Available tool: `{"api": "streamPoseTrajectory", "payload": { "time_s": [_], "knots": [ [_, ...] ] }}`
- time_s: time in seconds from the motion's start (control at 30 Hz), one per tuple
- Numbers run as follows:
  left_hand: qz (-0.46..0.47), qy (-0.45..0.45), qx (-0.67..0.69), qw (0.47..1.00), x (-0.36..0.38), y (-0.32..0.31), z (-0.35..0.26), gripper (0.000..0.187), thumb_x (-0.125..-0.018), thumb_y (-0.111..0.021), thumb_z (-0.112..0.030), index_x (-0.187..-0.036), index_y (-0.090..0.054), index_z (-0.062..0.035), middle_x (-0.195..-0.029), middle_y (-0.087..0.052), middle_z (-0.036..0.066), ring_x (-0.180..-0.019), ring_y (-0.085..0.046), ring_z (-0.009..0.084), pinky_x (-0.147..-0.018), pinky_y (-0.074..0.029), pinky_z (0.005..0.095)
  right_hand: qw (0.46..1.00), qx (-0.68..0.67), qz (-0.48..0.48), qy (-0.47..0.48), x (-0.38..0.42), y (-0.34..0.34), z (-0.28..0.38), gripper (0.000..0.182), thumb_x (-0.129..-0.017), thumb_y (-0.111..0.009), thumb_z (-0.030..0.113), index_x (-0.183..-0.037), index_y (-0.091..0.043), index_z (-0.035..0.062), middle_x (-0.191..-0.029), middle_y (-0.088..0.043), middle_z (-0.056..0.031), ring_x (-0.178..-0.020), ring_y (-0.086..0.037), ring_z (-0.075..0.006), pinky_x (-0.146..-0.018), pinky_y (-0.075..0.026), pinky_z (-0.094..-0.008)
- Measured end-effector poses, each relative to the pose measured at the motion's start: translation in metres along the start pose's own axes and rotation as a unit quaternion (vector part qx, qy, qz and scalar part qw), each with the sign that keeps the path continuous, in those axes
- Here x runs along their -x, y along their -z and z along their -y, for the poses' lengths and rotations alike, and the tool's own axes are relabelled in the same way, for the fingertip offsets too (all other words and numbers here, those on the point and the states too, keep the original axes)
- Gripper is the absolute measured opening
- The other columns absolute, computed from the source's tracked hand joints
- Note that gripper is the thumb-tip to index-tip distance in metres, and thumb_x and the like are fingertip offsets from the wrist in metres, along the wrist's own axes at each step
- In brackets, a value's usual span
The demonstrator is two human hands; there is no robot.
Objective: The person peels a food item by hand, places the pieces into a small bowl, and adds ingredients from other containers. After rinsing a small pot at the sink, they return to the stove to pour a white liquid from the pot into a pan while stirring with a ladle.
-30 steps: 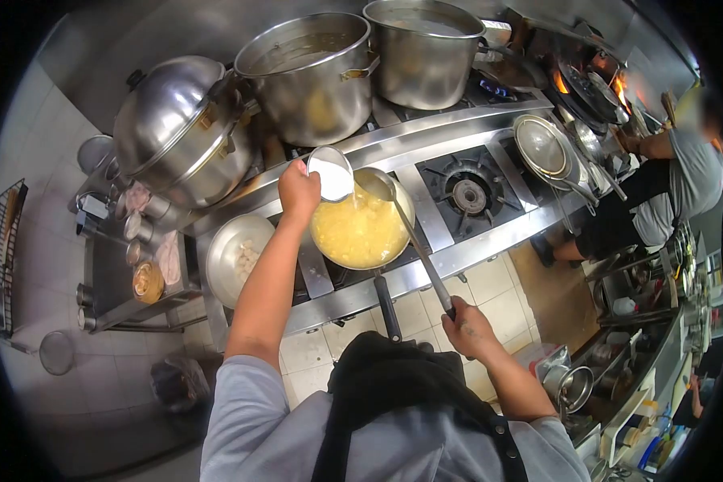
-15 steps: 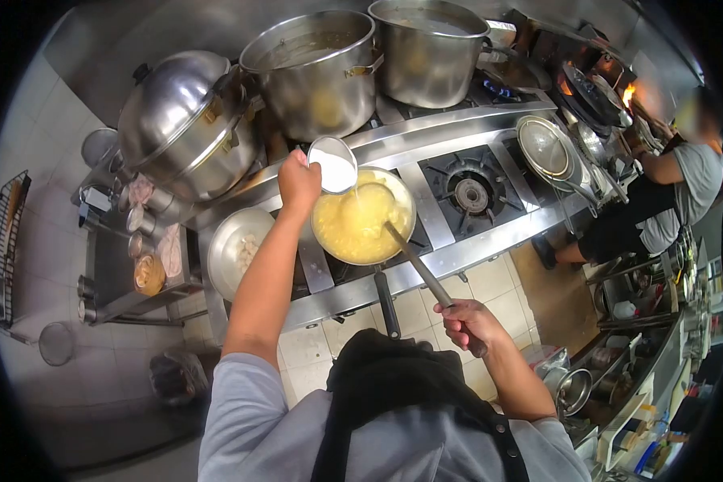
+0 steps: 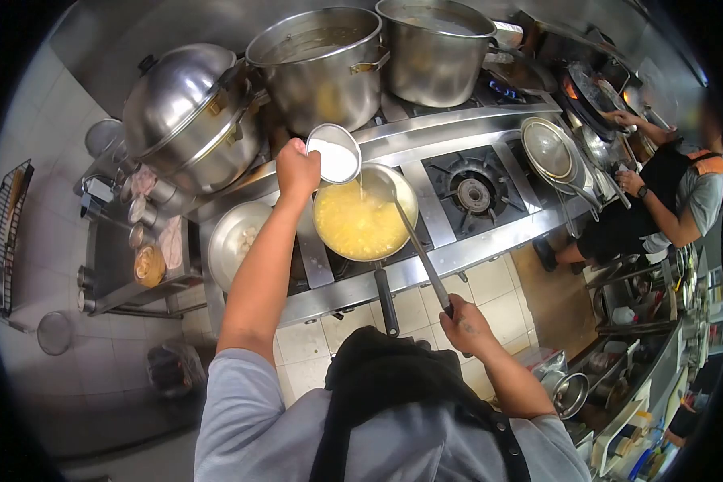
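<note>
My left hand (image 3: 299,170) grips a small metal bowl (image 3: 335,154) of white liquid, tilted over the frying pan. A thin stream runs from its lip into the yellow, chunky mixture (image 3: 360,221) below. The frying pan (image 3: 406,189) sits on the stove with its black handle (image 3: 386,302) pointing towards me. My right hand (image 3: 467,325) is closed round the long handle of a ladle (image 3: 422,255). The ladle's head lies at the pan's upper right side, partly hidden by the mixture and steam.
Two tall stockpots (image 3: 317,72) and a lidded pot (image 3: 181,116) line the back. Left of the pan is a wide metal pan (image 3: 237,229) with pale pieces. To the right are a bare burner (image 3: 474,193), strainers (image 3: 550,150) and a co-worker (image 3: 659,185) at a wok.
The ladle's head has shifted towards the pan's upper right, and my right hand has turned on the handle. White liquid still pours. The co-worker's arm now reaches to the wok.
</note>
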State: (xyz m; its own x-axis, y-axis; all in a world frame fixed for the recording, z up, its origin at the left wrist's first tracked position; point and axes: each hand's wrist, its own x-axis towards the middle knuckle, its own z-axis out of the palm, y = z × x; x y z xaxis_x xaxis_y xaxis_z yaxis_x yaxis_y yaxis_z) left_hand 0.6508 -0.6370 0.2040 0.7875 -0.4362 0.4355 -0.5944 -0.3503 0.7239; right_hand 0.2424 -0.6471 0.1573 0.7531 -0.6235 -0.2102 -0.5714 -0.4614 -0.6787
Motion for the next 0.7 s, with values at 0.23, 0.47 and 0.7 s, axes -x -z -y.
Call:
{"api": "streamPoseTrajectory", "payload": {
  "time_s": [0.23, 0.47, 0.7],
  "knots": [
    [-0.013, 0.016, 0.001, 1.000, 0.005, 0.005, 0.004, 0.014, -0.069, -0.059, -0.008, -0.071, -0.050, 0.0027, -0.065, -0.055, 0.019, -0.063, -0.055, 0.0359, -0.063, -0.044, 0.0405, 0.907, -0.339, 0.158, -0.194, -0.008, -0.008, 0.001, 0.022, -0.085, -0.057, 0.013, -0.100, -0.056, -0.0032, -0.063, -0.057, -0.0111, -0.046, -0.056, -0.0236, -0.042, -0.045, -0.0362],
    [-0.005, 0.059, 0.000, 0.998, 0.014, 0.010, 0.008, 0.016, -0.070, -0.060, -0.009, -0.075, -0.052, 0.0032, -0.068, -0.057, 0.019, -0.065, -0.056, 0.0342, -0.065, -0.046, 0.0384, 0.668, -0.657, 0.236, -0.259, -0.008, 0.027, -0.002, 0.023, -0.088, -0.055, 0.012, -0.108, -0.052, 0.0001, -0.058, -0.046, 0.0014, -0.036, -0.041, -0.0087, -0.032, -0.037, -0.0241],
    [0.000, 0.123, 0.110, 0.986, 0.026, 0.022, 0.003, 0.012, -0.075, -0.056, -0.005, -0.071, -0.045, -0.0040, -0.059, -0.048, 0.005, -0.041, -0.047, 0.0157, -0.035, -0.036, 0.0292, 0.861, -0.460, 0.158, -0.148, -0.001, 0.030, 0.016, 0.025, -0.086, -0.056, 0.009, -0.106, -0.053, -0.0051, -0.059, -0.049, -0.0022, -0.038, -0.047, -0.0115, -0.035, -0.039, -0.0264]
  ]
}}
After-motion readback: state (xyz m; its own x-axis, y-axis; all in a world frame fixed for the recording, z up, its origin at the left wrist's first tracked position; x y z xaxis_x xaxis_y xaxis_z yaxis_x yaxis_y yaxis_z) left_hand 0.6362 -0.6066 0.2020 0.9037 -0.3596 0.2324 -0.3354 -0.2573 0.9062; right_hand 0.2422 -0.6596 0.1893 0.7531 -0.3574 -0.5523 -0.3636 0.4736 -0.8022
